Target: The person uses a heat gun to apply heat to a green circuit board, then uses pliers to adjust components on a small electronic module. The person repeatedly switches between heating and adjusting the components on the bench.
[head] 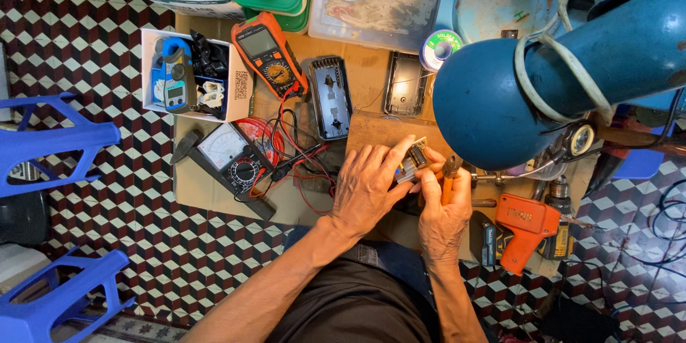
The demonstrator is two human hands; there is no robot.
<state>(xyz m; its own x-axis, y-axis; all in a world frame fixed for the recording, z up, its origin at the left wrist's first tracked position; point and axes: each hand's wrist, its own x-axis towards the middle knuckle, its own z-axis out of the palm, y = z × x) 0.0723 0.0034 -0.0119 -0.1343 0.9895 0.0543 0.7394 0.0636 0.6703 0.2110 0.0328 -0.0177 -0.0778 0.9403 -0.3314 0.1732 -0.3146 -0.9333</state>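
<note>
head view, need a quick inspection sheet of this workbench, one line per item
surface: brown cardboard sheet on a patterned tile floor, with a wooden board under the hands.
job's things: left hand holds a small component; right hand grips orange-handled pliers against it.
clutter: orange digital multimeter, analogue meter, clamp meter in a white box, two open black casings, solder spool, orange soldering gun.
grippers: both bare hands closed on their items.
cables: red and black test leads tangled between the meters and the hands.
surroundings: blue lamp shade overhead, blue plastic stools, lidded tubs.
</note>
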